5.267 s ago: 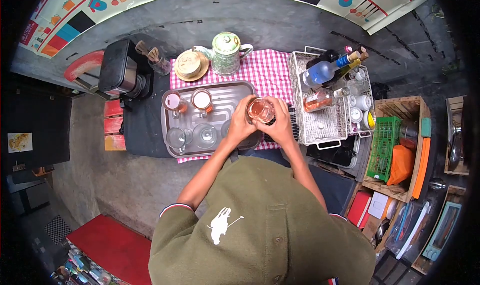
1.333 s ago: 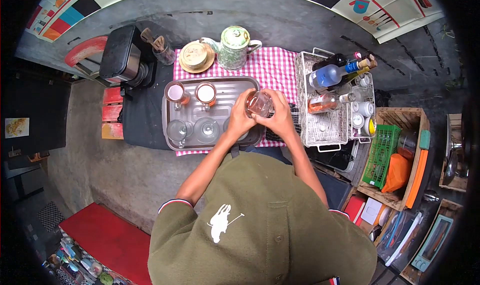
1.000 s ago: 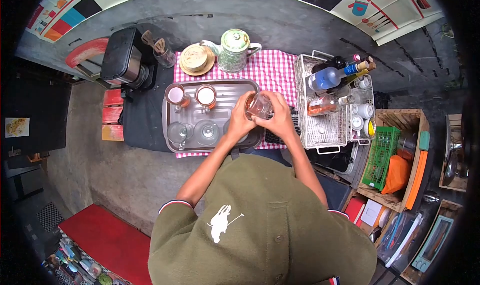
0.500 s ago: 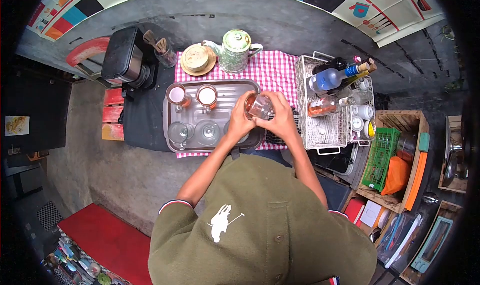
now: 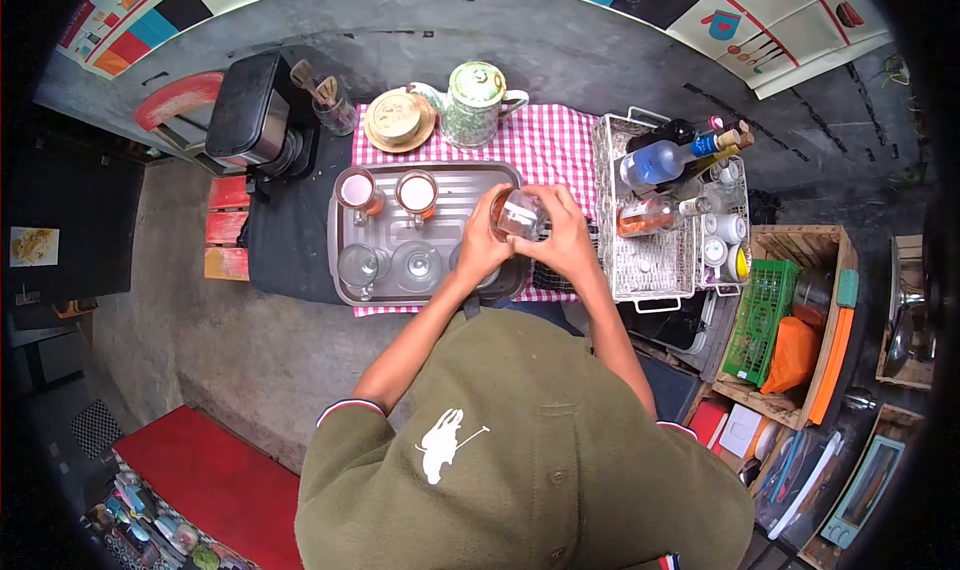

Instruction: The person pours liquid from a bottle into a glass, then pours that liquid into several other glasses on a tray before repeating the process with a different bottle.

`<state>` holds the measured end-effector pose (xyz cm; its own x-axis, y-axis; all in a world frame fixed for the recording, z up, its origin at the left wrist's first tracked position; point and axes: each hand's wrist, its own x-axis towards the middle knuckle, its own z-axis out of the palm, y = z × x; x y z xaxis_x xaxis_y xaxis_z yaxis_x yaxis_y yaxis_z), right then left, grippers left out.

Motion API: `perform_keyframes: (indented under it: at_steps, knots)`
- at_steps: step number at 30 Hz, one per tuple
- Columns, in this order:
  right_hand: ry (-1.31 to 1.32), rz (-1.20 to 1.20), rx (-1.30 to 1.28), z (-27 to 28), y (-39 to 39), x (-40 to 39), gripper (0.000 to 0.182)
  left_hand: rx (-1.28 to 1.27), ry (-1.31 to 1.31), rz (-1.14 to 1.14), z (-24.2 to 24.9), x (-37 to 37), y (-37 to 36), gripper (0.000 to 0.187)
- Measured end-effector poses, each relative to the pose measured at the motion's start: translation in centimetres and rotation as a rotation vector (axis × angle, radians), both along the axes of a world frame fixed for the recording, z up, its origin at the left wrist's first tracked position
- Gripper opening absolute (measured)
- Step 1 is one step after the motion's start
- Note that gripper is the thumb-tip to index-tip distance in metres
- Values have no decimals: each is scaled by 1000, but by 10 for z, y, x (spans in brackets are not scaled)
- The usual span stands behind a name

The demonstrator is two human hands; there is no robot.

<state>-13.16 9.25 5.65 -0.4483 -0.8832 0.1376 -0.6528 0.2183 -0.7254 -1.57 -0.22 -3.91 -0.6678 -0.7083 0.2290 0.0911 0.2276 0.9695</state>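
In the head view, the left hand [image 5: 481, 242] and the right hand [image 5: 564, 234] together grasp one clear glass container [image 5: 524, 214] from both sides, over the right end of the tray [image 5: 458, 208], and something reddish shows in it. The step in hand seems to be holding this container at a tilt; in my judgement, the next move calls for a steady two-handed grip, as smooth glass can slip.
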Motion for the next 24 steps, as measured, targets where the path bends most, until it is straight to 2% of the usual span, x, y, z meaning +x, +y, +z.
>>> perform_keyframes:
  at_steps: [12, 24]
  knots:
    - [-21, -91, -7, 6, -3, -6, 58, 37, -18, -3, -3, 0, 0, 84]
    - [-110, -180, 148, 11, -5, -26, 63, 60, -21, -6, 0, 0, -1, 87]
